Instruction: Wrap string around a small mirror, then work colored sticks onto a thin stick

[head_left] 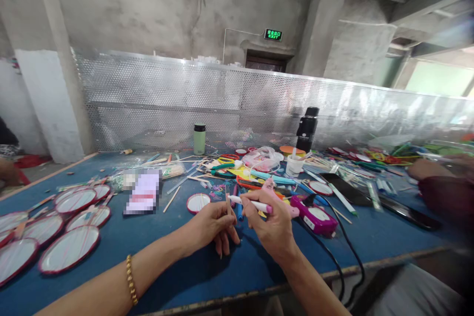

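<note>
My left hand [212, 224] pinches a thin, flat wooden stick [228, 199] upright between thumb and forefinger, its other fingers curled below. In my right hand [273, 229] is a white marker pen [255, 203] with a pink end, gripped as for writing. The pen's tip points left and meets or nearly meets the stick; which of the two I cannot tell. Just behind my left hand lies a small round white disc [198, 203] with a red rim. Small coloured loops [221, 190] are scattered beyond it.
Several red-rimmed discs on sticks [69, 249] lie at the left. A purple box with black cables [314, 215] sits right of my right hand. Behind stand pliers [222, 169], a white cup [295, 165], a green bottle [199, 139] and a black flask [307, 129]. Another person's arm [440, 192] reaches in at right.
</note>
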Demonstrator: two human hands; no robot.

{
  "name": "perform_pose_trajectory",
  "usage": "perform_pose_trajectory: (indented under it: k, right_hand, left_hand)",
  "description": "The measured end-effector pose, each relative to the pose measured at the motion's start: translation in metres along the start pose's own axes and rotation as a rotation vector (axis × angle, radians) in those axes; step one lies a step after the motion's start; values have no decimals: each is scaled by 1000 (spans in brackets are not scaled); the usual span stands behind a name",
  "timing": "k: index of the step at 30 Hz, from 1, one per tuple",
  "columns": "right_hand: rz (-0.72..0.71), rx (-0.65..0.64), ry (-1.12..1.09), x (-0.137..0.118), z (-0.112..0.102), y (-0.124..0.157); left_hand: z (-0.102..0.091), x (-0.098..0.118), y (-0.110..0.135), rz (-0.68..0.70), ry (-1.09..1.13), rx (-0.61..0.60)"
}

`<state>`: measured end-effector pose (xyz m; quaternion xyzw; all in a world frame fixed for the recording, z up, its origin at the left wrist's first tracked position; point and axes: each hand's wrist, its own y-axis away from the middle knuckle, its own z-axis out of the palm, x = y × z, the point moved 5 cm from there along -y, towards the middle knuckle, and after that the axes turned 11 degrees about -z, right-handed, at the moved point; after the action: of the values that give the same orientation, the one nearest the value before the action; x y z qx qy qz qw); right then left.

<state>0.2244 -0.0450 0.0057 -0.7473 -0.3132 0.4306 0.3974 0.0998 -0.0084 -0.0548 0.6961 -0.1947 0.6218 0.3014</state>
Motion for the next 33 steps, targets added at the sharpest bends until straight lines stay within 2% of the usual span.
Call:
perform_pose_trajectory:
  k: [19, 26, 33]
  right_hand:
    - [-32, 42, -2, 0, -2, 1]
    - [-37, -13, 19, -3, 0, 0]
    - [-29, 36, 11, 0, -2, 0]
  left_hand:
    - [0, -1, 0, 0, 7, -4]
    - [0, 0, 0, 0, 0, 5]
    - [-1, -3, -1, 2, 17, -6]
